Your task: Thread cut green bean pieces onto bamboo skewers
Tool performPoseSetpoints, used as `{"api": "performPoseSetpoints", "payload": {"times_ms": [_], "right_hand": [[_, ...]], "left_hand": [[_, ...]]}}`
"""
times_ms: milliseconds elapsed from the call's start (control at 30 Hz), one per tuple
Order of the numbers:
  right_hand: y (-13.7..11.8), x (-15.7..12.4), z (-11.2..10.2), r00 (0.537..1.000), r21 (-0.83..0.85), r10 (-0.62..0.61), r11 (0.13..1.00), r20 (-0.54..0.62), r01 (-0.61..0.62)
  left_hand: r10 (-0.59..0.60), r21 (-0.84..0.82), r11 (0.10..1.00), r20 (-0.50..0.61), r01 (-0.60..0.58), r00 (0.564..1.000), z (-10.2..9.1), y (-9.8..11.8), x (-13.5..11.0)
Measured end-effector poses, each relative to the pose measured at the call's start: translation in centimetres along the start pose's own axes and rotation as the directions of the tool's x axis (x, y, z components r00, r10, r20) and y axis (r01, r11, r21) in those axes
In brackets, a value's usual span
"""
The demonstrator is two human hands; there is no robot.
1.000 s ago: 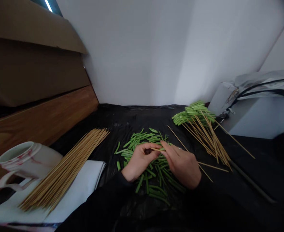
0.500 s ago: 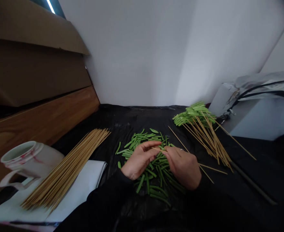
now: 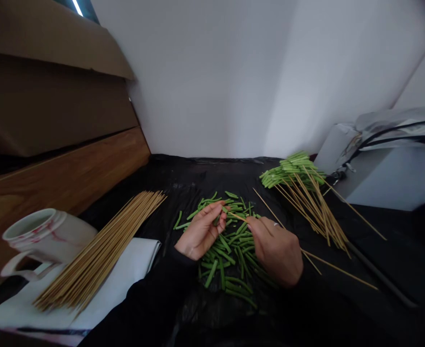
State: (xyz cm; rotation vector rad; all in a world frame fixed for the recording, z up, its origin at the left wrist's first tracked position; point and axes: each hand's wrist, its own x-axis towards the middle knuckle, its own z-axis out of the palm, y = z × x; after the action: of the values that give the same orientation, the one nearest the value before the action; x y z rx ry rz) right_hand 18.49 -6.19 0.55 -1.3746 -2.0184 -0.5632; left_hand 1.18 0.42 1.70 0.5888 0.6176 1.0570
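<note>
My left hand (image 3: pixel 201 232) pinches a short green bean piece (image 3: pixel 217 220) above the loose pile of cut green beans (image 3: pixel 230 250) on the black plastic sheet. My right hand (image 3: pixel 276 250) is closed on a bamboo skewer (image 3: pixel 328 264) whose point reaches toward the left hand's fingertips and whose tail runs off to the right. A bundle of bare skewers (image 3: pixel 100 260) lies to the left. At the back right lies a heap of skewers threaded with beans (image 3: pixel 299 178).
A white mug with red marks (image 3: pixel 35 236) stands at the left on a white cloth (image 3: pixel 126 279). Wooden boards and cardboard (image 3: pixel 53 120) rise on the left. A white box with black cables (image 3: pixel 386 144) stands at the right.
My left hand has moved a little left and up over the pile, taking a bean piece in its fingertips. The skewer in my right hand now points more to the lower right.
</note>
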Motion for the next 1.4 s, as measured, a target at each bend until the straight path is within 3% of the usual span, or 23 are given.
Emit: {"api": "performPoseSetpoints", "payload": {"times_ms": [300,1100,1400], "right_hand": [[0.31,-0.29,0.11,0.999,0.005,-0.014,1.000,-0.041,0.014],[0.38,-0.25,-0.13,1.000,-0.028,-0.002,1.000,-0.019,0.002],[0.31,-0.18,-0.08,1.000,-0.046,-0.019,0.999,-0.004,0.019]], "left_hand": [[0.018,0.001,1.000,-0.015,-0.018,1.000,-0.08,-0.05,-0.01],[0.043,0.023,0.999,-0.006,-0.043,0.999,-0.07,-0.08,-0.08],[0.091,0.110,0.990,0.009,-0.091,0.996,0.25,-0.11,-0.31]]}}
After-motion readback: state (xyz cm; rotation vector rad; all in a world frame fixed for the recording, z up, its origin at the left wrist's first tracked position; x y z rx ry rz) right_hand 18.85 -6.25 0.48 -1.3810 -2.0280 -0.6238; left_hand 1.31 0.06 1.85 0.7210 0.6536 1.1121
